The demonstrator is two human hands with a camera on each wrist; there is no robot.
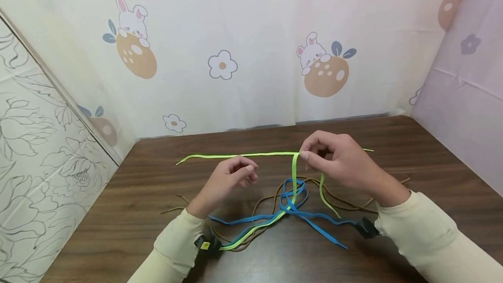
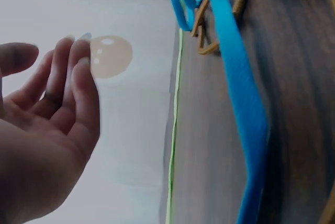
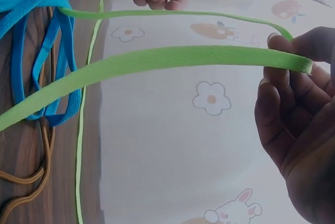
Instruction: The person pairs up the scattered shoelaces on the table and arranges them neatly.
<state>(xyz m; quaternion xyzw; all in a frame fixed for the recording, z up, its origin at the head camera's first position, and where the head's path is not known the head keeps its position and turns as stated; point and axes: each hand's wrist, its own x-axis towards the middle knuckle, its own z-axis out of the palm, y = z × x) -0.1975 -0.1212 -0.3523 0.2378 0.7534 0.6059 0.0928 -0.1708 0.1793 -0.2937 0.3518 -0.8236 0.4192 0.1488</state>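
My right hand [image 1: 342, 160] pinches a flat neon-green shoelace [image 1: 294, 180] between thumb and fingertips, raised above the table. In the right wrist view the lace folds at the fingertips [image 3: 280, 80], with two strands running down from them. Below, a blue shoelace [image 1: 314, 226] lies in crossed loops, overlapping the green one. Brown round laces [image 1: 271, 197] run beneath the loops. My left hand [image 1: 232, 177] hovers to the left, fingers loosely curved, holding nothing. The left wrist view shows its palm and fingers [image 2: 86, 93] apart from the laces.
Another thin green lace [image 1: 235, 156] lies stretched across the back of the wooden table [image 1: 133, 213]. A patterned curtain [image 1: 251, 95] hangs behind the table's far edge. Dark wrist cameras [image 1: 366, 228] sit beside both sleeves, with lace ends passing near them.
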